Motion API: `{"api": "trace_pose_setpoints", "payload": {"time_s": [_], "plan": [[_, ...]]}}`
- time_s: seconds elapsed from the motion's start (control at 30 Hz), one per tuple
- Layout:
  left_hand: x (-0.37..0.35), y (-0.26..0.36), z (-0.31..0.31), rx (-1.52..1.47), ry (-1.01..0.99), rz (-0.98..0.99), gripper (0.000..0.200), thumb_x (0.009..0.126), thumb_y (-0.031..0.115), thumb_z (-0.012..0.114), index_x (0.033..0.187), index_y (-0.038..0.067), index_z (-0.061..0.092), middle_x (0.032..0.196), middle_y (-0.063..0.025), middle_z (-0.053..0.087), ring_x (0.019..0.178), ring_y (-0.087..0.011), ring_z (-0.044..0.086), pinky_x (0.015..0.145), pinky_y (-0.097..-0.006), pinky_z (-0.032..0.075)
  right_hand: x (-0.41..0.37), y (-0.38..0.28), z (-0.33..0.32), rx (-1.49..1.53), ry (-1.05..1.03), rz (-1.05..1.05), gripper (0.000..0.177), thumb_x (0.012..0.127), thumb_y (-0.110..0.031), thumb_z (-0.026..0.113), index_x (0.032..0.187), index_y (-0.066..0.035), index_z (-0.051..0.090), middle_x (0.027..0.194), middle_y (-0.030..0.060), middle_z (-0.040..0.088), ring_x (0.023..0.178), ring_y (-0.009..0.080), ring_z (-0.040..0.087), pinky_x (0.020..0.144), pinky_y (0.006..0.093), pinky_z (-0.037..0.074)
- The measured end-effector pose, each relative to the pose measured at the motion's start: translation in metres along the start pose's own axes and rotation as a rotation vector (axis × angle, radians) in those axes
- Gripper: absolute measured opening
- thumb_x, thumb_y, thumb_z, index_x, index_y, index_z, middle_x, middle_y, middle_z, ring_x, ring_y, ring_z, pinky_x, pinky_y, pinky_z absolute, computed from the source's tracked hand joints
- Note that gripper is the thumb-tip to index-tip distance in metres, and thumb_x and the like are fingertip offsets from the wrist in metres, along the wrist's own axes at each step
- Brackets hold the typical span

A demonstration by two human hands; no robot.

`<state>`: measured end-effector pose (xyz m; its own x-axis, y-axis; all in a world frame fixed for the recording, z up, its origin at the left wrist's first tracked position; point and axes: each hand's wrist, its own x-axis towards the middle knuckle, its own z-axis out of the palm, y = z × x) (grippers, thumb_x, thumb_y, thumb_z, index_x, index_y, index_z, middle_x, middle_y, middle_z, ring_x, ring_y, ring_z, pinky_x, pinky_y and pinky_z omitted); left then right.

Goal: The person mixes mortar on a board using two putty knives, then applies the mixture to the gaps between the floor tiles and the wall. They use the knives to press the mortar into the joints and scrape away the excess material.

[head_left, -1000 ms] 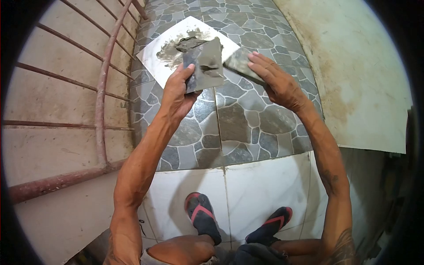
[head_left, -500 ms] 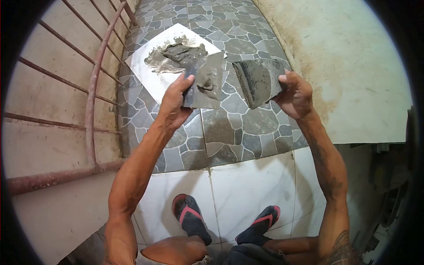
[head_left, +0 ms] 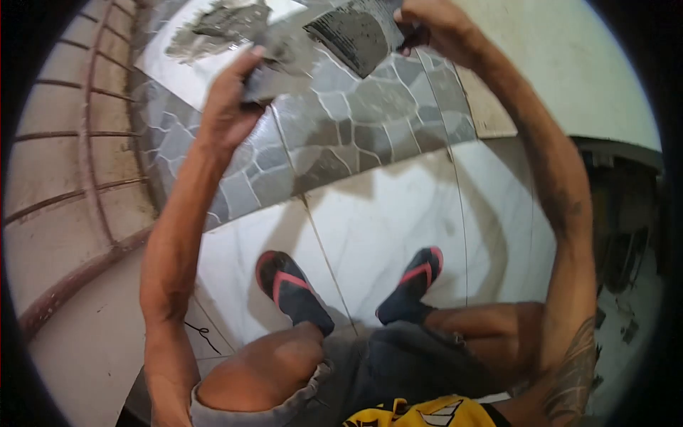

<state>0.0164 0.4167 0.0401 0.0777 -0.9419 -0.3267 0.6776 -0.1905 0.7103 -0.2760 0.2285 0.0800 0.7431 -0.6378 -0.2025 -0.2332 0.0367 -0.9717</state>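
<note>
My left hand (head_left: 235,96) grips a flat grey plate (head_left: 288,67) smeared with wet mortar, thumb on top. At the upper right, my right hand (head_left: 441,28) is closed round the edge of a dark ridged piece (head_left: 352,37) whose face carries grey mortar. The ridged piece is close beside the plate's right side; whether they touch is unclear. Behind the plate, a white tile (head_left: 167,67) lies on the stone-patterned floor with a heap of wet mortar (head_left: 228,25) on it.
Red-brown metal railing (head_left: 89,128) runs along the left wall. A pale slab or wall (head_left: 576,71) is on the right, with dark clutter (head_left: 626,242) below it. White floor tiles (head_left: 377,213) lie under my feet, in sandals (head_left: 420,274).
The view has tilted down and shifted, so the hands appear higher. The ridged piece in my right hand has come closer to the plate in my left hand.
</note>
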Motion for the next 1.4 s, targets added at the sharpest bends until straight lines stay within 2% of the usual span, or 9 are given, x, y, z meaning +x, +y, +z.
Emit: {"api": "trace_pose_setpoints", "payload": {"time_s": [0.07, 0.17, 0.37, 0.7, 0.83, 1.07, 1.27, 1.3, 1.4], "plan": [[0.019, 0.003, -0.027, -0.124, -0.123, -0.078, 0.021, 0.099, 0.017, 0.057, 0.110, -0.001, 0.059, 0.096, -0.0077, 0.066, 0.077, -0.0147, 0.064, 0.061, -0.0251, 0.052, -0.026, -0.057, 0.028, -0.278, -0.009, 0.115, 0.021, 0.090, -0.023, 0.056, 0.098, -0.003, 0.062, 0.086, 0.0058, 0.063, 0.073, 0.0172, 0.060, 0.066, 0.0359, 0.055], [0.008, 0.007, 0.002, -0.065, 0.096, -0.002, 0.019, 0.099, 0.017, 0.055, 0.107, 0.000, 0.059, 0.089, -0.0058, 0.064, 0.069, -0.0125, 0.058, 0.054, -0.0257, 0.043, -0.066, -0.045, -0.001, 0.074, 0.026, 0.182, 0.013, 0.086, -0.017, 0.062, 0.087, -0.005, 0.062, 0.081, 0.0070, 0.063, 0.071, 0.0189, 0.063, 0.062, 0.0357, 0.055], [0.011, -0.015, -0.024, 0.002, -0.094, -0.110, 0.022, 0.100, 0.020, 0.052, 0.113, 0.003, 0.057, 0.092, -0.0054, 0.064, 0.071, -0.0120, 0.058, 0.051, -0.0267, 0.041, -0.165, -0.025, 0.014, 0.205, 0.000, 0.252, 0.057, 0.089, -0.033, 0.065, 0.124, 0.011, 0.052, 0.108, 0.0230, 0.066, 0.095, 0.0233, 0.069, 0.074, 0.0280, 0.058], [0.003, -0.056, -0.047, 0.042, 0.066, -0.228, 0.021, 0.100, 0.017, 0.053, 0.116, 0.004, 0.054, 0.101, -0.0069, 0.065, 0.082, -0.0140, 0.066, 0.060, -0.0256, 0.054, -0.239, 0.046, 0.029, 0.988, 0.344, -0.106, 0.043, 0.096, -0.027, 0.055, 0.132, -0.004, 0.049, 0.120, 0.0164, 0.063, 0.104, 0.0343, 0.064, 0.064, 0.0314, 0.044], [-0.001, -0.038, -0.050, 0.085, 0.161, -0.143, 0.020, 0.101, 0.017, 0.049, 0.116, 0.004, 0.054, 0.097, -0.0049, 0.064, 0.075, -0.0128, 0.062, 0.054, -0.0261, 0.048, -0.244, 0.043, 0.025, 0.793, 0.398, -0.104, 0.037, 0.098, -0.021, 0.053, 0.129, 0.000, 0.049, 0.118, 0.0162, 0.064, 0.100, 0.0295, 0.066, 0.064, 0.0301, 0.045], [-0.033, -0.016, -0.088, 0.087, 0.229, -0.047, 0.020, 0.102, 0.018, 0.047, 0.115, 0.004, 0.055, 0.096, -0.0049, 0.063, 0.073, -0.0114, 0.057, 0.052, -0.0252, 0.041, -0.203, 0.016, 0.098, -0.333, 0.323, 0.237, 0.032, 0.092, -0.003, 0.060, 0.124, -0.001, 0.059, 0.107, 0.0097, 0.067, 0.093, 0.0182, 0.064, 0.075, 0.0272, 0.049], [-0.105, -0.011, -0.131, -0.133, 0.182, -0.087, 0.020, 0.102, 0.018, 0.048, 0.115, 0.004, 0.055, 0.100, -0.0039, 0.066, 0.086, -0.0152, 0.066, 0.067, -0.0309, 0.057, -0.134, 0.014, 0.126, -0.541, 0.094, -0.553, 0.050, 0.074, 0.009, 0.065, 0.121, -0.006, 0.063, 0.116, 0.0112, 0.065, 0.097, 0.0248, 0.066, 0.084, 0.0315, 0.052], [-0.119, -0.004, -0.132, -0.243, -0.085, -0.136, 0.023, 0.102, 0.017, 0.047, 0.120, 0.003, 0.054, 0.107, -0.0063, 0.066, 0.096, -0.0176, 0.067, 0.081, -0.0325, 0.059, -0.125, 0.010, 0.132, -0.572, 0.068, -0.611, 0.051, 0.073, 0.009, 0.064, 0.121, -0.008, 0.063, 0.117, 0.0110, 0.065, 0.098, 0.0260, 0.066, 0.083, 0.0320, 0.053], [-0.167, -0.009, -0.121, -0.081, 0.349, 0.012, 0.031, 0.103, 0.016, 0.046, 0.130, 0.001, 0.050, 0.114, -0.0092, 0.064, 0.098, -0.0174, 0.066, 0.082, -0.0305, 0.058, -0.103, 0.001, 0.149, -0.635, 0.011, -0.734, 0.053, 0.072, 0.007, 0.066, 0.122, -0.011, 0.063, 0.119, 0.0101, 0.064, 0.099, 0.0284, 0.065, 0.083, 0.0335, 0.054]]}}
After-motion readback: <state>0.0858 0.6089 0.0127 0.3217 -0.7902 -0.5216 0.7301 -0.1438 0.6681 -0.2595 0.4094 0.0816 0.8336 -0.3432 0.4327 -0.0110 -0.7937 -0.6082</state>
